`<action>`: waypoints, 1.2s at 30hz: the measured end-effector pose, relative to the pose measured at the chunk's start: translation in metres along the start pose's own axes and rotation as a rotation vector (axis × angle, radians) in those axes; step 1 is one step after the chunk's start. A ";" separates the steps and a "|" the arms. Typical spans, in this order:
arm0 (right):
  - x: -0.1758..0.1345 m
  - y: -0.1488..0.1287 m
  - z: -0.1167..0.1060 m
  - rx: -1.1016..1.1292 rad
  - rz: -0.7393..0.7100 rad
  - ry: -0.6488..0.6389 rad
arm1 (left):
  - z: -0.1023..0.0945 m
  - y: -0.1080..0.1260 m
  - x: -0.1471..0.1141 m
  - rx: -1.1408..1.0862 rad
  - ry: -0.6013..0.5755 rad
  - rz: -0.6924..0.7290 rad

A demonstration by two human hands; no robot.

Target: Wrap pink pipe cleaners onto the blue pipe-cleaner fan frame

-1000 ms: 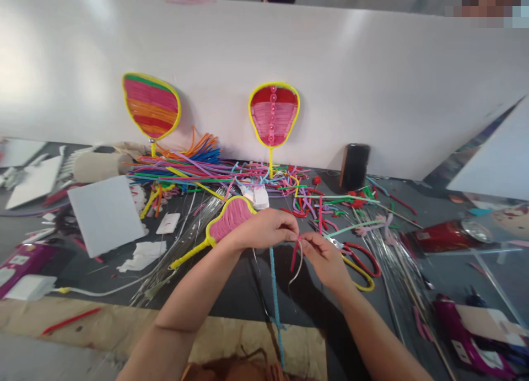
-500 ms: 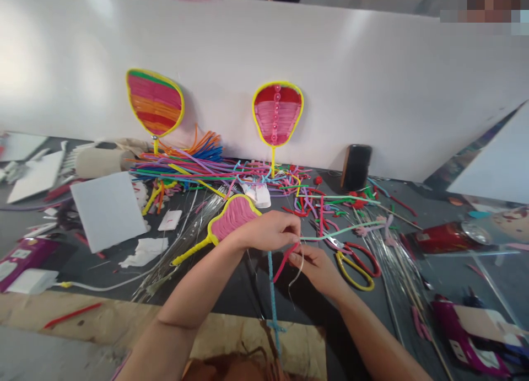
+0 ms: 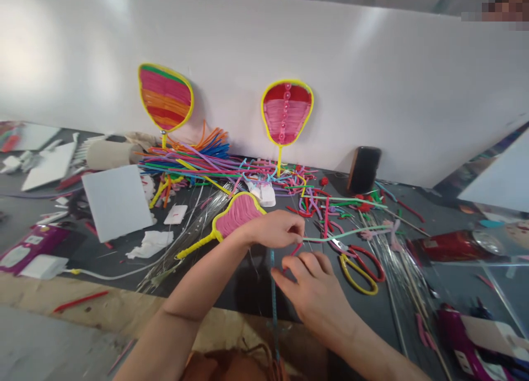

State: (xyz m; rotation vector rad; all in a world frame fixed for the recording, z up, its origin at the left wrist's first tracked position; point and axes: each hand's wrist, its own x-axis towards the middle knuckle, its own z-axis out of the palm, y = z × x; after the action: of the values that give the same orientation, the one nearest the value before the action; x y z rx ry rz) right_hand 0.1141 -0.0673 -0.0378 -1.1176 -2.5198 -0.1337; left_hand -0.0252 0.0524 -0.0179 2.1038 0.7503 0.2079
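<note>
Magenta pipe cleaner held over desk.
Pink fan just beside L hand, which pinches that stem; prob. light, soft, bendy, best held near ends; R hand half-curled below, can't tell its grip; mint pipe cleaner & scissors crowd R side.

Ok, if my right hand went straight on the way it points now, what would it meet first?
Probably the pink strip just ahead of the right hand, then your left hand beyond it. Depth is unclear, so strip and right hand may already touch.
</note>
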 end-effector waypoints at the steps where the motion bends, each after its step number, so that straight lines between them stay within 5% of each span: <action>1: 0.002 -0.001 0.002 -0.022 -0.003 -0.008 | 0.000 0.000 0.000 -0.001 0.001 0.002; 6: 0.005 0.001 0.004 0.027 -0.070 0.026 | -0.001 0.001 -0.001 -0.015 0.005 0.013; 10: 0.005 0.014 -0.012 0.276 -0.031 0.234 | -0.001 0.003 -0.001 0.000 0.006 0.018; 14: 0.004 0.038 -0.023 0.549 0.328 0.367 | 0.002 0.002 0.001 -0.006 -0.006 0.009; 18: 0.001 0.064 -0.008 0.861 0.749 0.518 | 0.004 0.001 0.002 -0.011 -0.009 -0.002; 23: 0.004 0.081 0.018 1.286 0.880 0.637 | 0.004 0.003 0.001 -0.031 -0.007 0.041; 27: 0.008 0.081 0.028 1.557 1.022 0.597 | 0.001 0.005 -0.002 -0.050 -0.007 0.069; 36: -0.018 0.048 0.052 1.909 1.313 0.165 | -0.006 0.012 -0.009 -0.051 0.017 0.084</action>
State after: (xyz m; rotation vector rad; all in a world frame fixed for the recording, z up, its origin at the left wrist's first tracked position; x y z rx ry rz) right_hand 0.1441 -0.0353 -0.0955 -1.1748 -0.4286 1.7969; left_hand -0.0299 0.0460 -0.0038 2.0889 0.6598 0.2880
